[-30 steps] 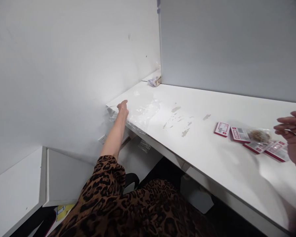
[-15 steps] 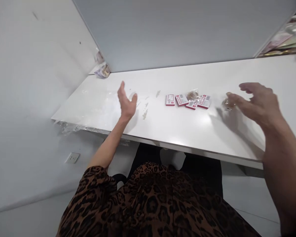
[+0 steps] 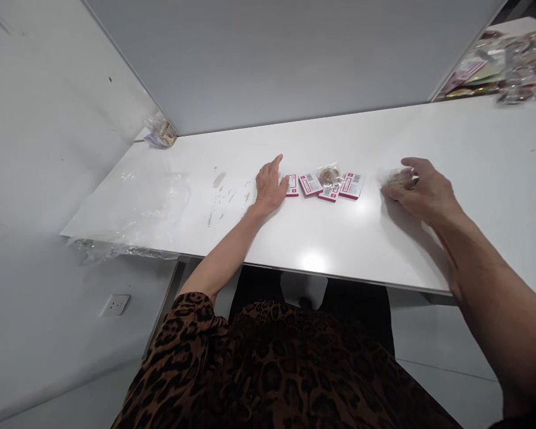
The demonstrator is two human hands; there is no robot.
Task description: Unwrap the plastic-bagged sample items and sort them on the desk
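My left hand [image 3: 270, 187] lies low over the table with its fingers apart, its thumb at the leftmost small flat white-and-red box [image 3: 292, 186]. Beside that one are more such boxes with printed labels: one tilted box [image 3: 311, 185], a partly covered box [image 3: 327, 195] and a right-hand box [image 3: 352, 185]. A clear plastic packet [image 3: 330, 174] with something gold-brown inside rests on top of them. Farther right, my right hand [image 3: 424, 189] has thumb and fingers around another clear packet [image 3: 397, 177] with brownish contents; the packet is partly hidden and slightly blurred.
The white table [image 3: 304, 232] meets a grey panel [image 3: 268, 65] at the back. Clear plastic film [image 3: 125, 250] hangs over the left front edge. A filled bag [image 3: 161, 132] stands in the back left corner, and several packets [image 3: 527, 68] lie at the far right.
My left hand has moved right and down to the leftmost box. My right hand has come in and closed around the packet. The view has shifted slightly right.
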